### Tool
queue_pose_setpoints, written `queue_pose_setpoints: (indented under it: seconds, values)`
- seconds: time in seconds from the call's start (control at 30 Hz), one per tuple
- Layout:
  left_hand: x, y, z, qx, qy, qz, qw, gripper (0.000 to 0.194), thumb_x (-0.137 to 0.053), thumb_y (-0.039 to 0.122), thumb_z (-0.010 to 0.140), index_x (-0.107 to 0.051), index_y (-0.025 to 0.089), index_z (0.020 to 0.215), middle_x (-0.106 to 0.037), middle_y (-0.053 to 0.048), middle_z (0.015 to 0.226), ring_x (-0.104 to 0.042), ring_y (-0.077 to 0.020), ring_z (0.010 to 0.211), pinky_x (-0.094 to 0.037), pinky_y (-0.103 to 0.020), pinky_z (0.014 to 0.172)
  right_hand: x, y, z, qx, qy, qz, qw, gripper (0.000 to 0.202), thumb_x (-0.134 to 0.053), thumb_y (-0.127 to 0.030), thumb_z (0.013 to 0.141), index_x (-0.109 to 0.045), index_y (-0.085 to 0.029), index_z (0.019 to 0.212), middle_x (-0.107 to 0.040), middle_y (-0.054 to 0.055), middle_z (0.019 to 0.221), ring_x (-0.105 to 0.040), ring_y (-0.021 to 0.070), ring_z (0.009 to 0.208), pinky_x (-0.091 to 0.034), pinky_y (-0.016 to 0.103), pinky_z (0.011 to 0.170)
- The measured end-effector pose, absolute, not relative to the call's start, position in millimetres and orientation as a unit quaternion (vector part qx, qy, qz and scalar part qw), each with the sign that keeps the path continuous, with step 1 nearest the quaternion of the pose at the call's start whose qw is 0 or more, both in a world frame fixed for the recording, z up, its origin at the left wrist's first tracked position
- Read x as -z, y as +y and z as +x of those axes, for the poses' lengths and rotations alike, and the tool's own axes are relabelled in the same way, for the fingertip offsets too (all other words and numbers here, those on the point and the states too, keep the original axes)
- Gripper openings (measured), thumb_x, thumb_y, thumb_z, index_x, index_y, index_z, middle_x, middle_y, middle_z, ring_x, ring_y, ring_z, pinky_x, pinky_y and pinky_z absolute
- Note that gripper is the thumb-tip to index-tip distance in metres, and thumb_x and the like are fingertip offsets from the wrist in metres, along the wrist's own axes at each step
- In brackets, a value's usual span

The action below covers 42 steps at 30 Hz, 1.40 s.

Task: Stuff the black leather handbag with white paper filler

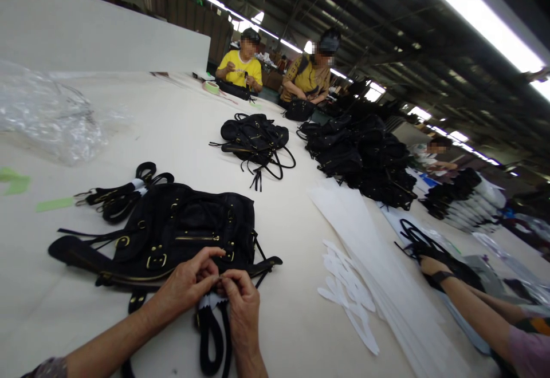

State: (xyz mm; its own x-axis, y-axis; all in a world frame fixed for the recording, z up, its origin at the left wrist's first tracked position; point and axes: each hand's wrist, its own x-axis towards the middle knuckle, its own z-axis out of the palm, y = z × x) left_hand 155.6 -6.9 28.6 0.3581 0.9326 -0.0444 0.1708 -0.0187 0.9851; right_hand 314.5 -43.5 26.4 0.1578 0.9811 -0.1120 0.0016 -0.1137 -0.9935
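Observation:
A black handbag [180, 226] with gold buckles and zips lies flat on the white table [180, 120] in front of me. My left hand [187, 283] and my right hand [243, 309] meet at its near edge. Both pinch a small white paper piece [209, 301] wrapped around the bag's black handle strap [210, 338]. The strap loops down toward the table's near edge between my forearms.
Rolled black straps [118, 195] lie left of the bag, crumpled clear plastic [47, 117] beyond. White paper cut-outs [348, 295] and sheets lie to the right. Another bag [255, 137] and a pile of bags [365, 157] sit farther back. A co-worker's arm [468, 303] reaches in at right; two people work at the far end.

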Motion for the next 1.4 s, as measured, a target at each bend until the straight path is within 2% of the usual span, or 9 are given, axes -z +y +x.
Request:
queue_pose_setpoints:
  seconds: [0.17,0.5,0.77,0.93,1.0,1.1,1.23,1.33,1.4]
  values:
    - [-27.4,-7.4,155.2,-0.354,0.447,0.623,0.535,0.039,-0.055,0.029,0.086,-0.049,0.023,0.124,-0.064,0.003,0.082,-0.060,-0.0133,0.071,-0.046,-0.023,0.067,-24.1,-44.9,316.0,-0.455,-0.473,-0.583,0.479,0.012,-0.062,-0.030,0.085,-0.070,-0.020,0.086,-0.070,0.001,0.080,-0.065,0.0168,0.076,-0.053,0.026,0.071]
    - [-23.3,-10.9,155.4,-0.368,0.453,0.614,0.532,0.042,-0.053,0.028,0.086,-0.048,0.023,0.127,-0.062,0.003,0.080,-0.058,-0.0135,0.071,-0.045,-0.023,0.068,-16.0,-46.1,316.8,-0.288,-0.635,-0.566,0.439,0.015,-0.056,-0.021,0.091,-0.069,-0.024,0.087,-0.070,0.001,0.087,-0.066,0.0155,0.082,-0.051,0.025,0.077]
    - [-17.6,-11.5,153.9,-0.352,0.460,0.631,0.516,0.037,-0.053,0.034,0.090,-0.053,0.026,0.126,-0.065,0.003,0.082,-0.062,-0.0137,0.072,-0.050,-0.022,0.071,-20.3,-44.6,314.3,-0.314,-0.638,-0.560,0.425,0.016,-0.056,-0.020,0.092,-0.071,-0.025,0.088,-0.070,0.001,0.086,-0.066,0.0150,0.083,-0.051,0.025,0.078]
    - [-23.3,-14.3,122.3,-0.329,0.476,0.656,0.484,0.037,-0.051,0.044,0.093,-0.058,0.033,0.127,-0.068,0.000,0.117,-0.068,-0.0156,0.086,-0.055,-0.025,0.083,-28.8,-61.5,344.8,-0.324,-0.598,-0.578,0.451,0.023,-0.052,-0.023,0.095,-0.069,-0.029,0.109,-0.070,0.003,0.108,-0.067,0.0165,0.096,-0.053,0.027,0.087]
    - [-23.4,-14.1,100.7,-0.337,0.493,0.689,0.411,0.034,-0.050,0.046,0.094,-0.062,0.033,0.123,-0.066,0.001,0.125,-0.067,-0.0187,0.104,-0.051,-0.028,0.097,-29.3,-76.3,361.5,-0.302,-0.606,-0.586,0.446,0.025,-0.050,-0.022,0.096,-0.068,-0.029,0.111,-0.070,0.003,0.110,-0.068,0.0167,0.094,-0.055,0.027,0.084]
    - [-19.1,-11.6,77.8,-0.306,0.491,0.771,0.267,0.034,-0.055,0.044,0.092,-0.063,0.035,0.124,-0.062,0.000,0.133,-0.055,-0.0240,0.126,-0.040,-0.038,0.113,-27.7,-100.0,376.2,-0.274,-0.680,-0.553,0.395,0.027,-0.051,-0.016,0.093,-0.068,-0.029,0.109,-0.072,0.003,0.106,-0.069,0.0170,0.096,-0.056,0.025,0.084]
    - [-8.5,-3.7,80.4,-0.221,0.471,0.843,0.136,0.044,-0.060,0.039,0.088,-0.058,0.033,0.131,-0.062,-0.005,0.133,-0.058,-0.0281,0.121,-0.047,-0.043,0.104,-20.7,-119.2,364.2,-0.190,-0.759,-0.525,0.334,0.022,-0.063,-0.023,0.086,-0.066,-0.027,0.107,-0.074,0.002,0.097,-0.070,0.0194,0.088,-0.057,0.025,0.078]
    - [-12.9,9.1,91.5,-0.185,0.475,0.855,0.100,0.030,-0.049,0.027,0.093,-0.064,0.028,0.119,-0.068,-0.006,0.117,-0.064,-0.0250,0.107,-0.053,-0.036,0.088,-12.2,-119.8,346.1,-0.086,-0.760,-0.546,0.341,0.026,-0.058,-0.038,0.088,-0.064,-0.025,0.109,-0.074,0.004,0.092,-0.070,0.0223,0.081,-0.057,0.029,0.069]
    - [-28.4,20.3,95.0,-0.160,0.484,0.855,0.100,0.027,-0.042,0.025,0.096,-0.065,0.026,0.108,-0.069,-0.004,0.105,-0.067,-0.0221,0.097,-0.053,-0.031,0.076,-8.0,-115.9,338.0,-0.050,-0.756,-0.563,0.331,0.029,-0.053,-0.040,0.090,-0.063,-0.026,0.113,-0.074,0.004,0.090,-0.070,0.0224,0.079,-0.056,0.029,0.067]
